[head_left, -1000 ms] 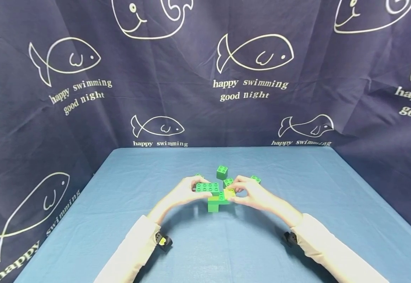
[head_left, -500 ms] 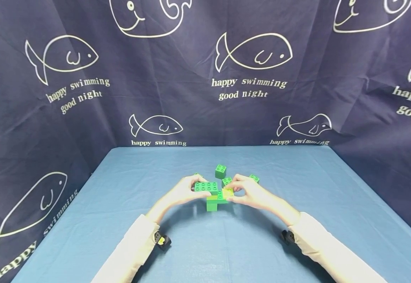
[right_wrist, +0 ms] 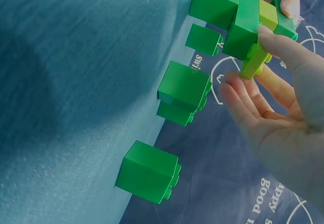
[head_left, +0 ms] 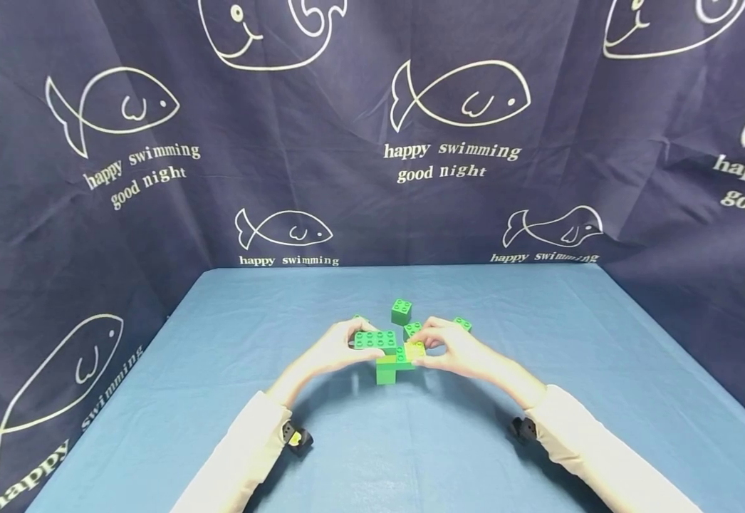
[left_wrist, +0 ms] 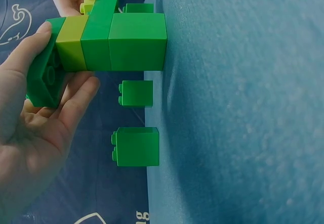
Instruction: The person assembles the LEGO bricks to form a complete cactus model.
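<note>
A small stack of toy building bricks stands mid-table, its square green bottom brick (head_left: 386, 375) towards me. On top, a long green brick (head_left: 374, 340) is gripped by my left hand (head_left: 337, 349), thumb in front and fingers behind. In the left wrist view that long brick (left_wrist: 43, 85) tilts against a yellow-green brick (left_wrist: 72, 39) beneath it. My right hand (head_left: 459, 350) pinches a thin yellow-green brick (head_left: 415, 350) on the green brick (right_wrist: 242, 29) that juts out to the right. Whether that thin brick is fully pressed down I cannot tell.
Several loose green bricks lie behind the stack: one farthest back (head_left: 401, 311), one close behind (head_left: 412, 330), one beyond the right hand (head_left: 463, 324) and one mostly hidden by the left hand (head_left: 358, 318). A dark blue printed curtain (head_left: 372, 178) hangs behind the blue table (head_left: 372, 456).
Both hands keep their grip on the same bricks with scarcely any movement. The whole head view shifts slightly and comes back.
</note>
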Demonstrator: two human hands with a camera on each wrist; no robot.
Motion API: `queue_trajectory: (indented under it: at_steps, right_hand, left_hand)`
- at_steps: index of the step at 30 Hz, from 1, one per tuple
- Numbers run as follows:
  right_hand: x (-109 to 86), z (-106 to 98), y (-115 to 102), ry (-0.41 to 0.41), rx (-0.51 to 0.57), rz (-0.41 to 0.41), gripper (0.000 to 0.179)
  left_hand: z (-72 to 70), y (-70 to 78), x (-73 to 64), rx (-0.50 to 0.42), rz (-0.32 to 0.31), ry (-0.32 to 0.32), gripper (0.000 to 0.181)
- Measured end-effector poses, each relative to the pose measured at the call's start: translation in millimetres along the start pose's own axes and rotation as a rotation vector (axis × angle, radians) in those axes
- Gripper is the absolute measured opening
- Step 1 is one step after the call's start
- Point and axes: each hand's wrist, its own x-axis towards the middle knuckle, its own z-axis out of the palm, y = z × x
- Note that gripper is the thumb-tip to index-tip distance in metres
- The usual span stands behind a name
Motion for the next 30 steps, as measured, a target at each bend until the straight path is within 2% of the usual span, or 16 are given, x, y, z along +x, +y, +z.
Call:
queue_trajectory:
  at_steps: [8,14,23,30]
  right_hand:
    - [-0.9,0,2,-0.024,0.004,0.01,0.027]
    - [-2.5,-2,2,-0.026,-0.017,-0.012,0.03]
    - [-5.0,-10,10,0.045,-0.035,-0.062,0.024]
    - [-4.1,-17,11,0.09,-0.115,-0.076,0.02]
  left_hand:
    - [2.7,-1.7,-0.9,0.014,0.009,0.009,0.028]
    - [3.1,-1.4,-1.5,0.012,-0.004,0.008,0.028]
    - [1.2,-0.6,-1.0,0.003,-0.001,0.008,0.029]
    - [0.8,-1.3,0.5,0.0,0.0,-0.001,0.031]
